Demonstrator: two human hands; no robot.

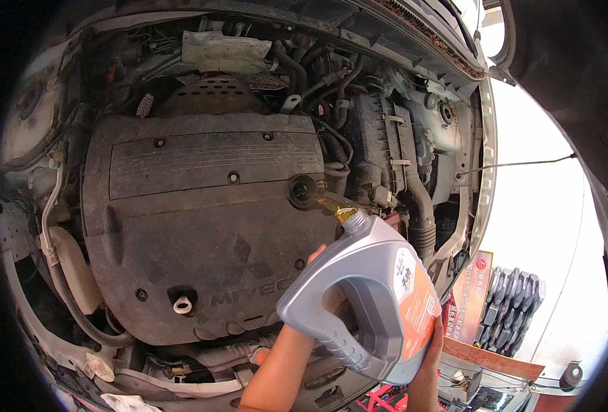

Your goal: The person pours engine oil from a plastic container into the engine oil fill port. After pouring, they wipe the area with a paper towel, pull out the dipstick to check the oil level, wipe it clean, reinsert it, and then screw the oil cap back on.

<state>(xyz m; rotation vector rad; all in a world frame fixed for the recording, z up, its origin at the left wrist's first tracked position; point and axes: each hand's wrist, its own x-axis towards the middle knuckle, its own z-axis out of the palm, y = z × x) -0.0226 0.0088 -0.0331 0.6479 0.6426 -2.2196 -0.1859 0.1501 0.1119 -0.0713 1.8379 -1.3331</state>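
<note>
A grey plastic oil jug with an orange and white label is tipped over the dark engine cover. Amber oil runs from its neck toward the round oil filler opening in the cover. My left hand reaches behind the jug and is closed against it; only some fingertips show past its edge, the rest hidden by the jug. On the label side, my right hand grips the jug's lower right part. A pale dipstick ring stands in the cover's lower left.
To the right of the cover are the air filter box and a ribbed intake hose. A thin prop rod spans to the raised hood. Lower right, beyond the car, several dark bottles are stacked beside a printed panel.
</note>
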